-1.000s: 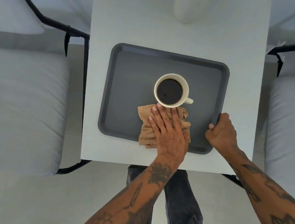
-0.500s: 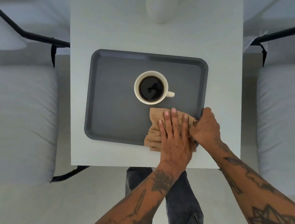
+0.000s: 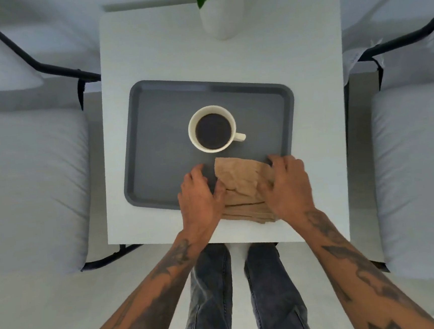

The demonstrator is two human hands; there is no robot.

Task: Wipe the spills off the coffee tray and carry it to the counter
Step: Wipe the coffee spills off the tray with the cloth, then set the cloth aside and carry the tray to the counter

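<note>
A dark grey tray (image 3: 162,153) lies on a white side table (image 3: 310,103). At its middle stands a white cup of black coffee (image 3: 212,129), handle to the right. A crumpled tan cloth (image 3: 240,178) covers the tray's near right corner and hangs over the rim onto the table. My left hand (image 3: 200,194) is at the cloth's left edge, thumb against it and curled fingers on the tray floor. My right hand (image 3: 287,184) grips the cloth's right side at the tray's right rim. The cloth is bunched between the two hands.
A white vase with a green leaf (image 3: 221,14) stands at the table's far edge. Grey cushioned chairs with black frames flank the table, one on the left (image 3: 28,180) and one on the right (image 3: 415,160). My legs in dark jeans (image 3: 243,293) are at the near edge.
My left hand has come off the top of the cloth to its left edge. My right hand has left the tray's rim and closed on the cloth's right side.
</note>
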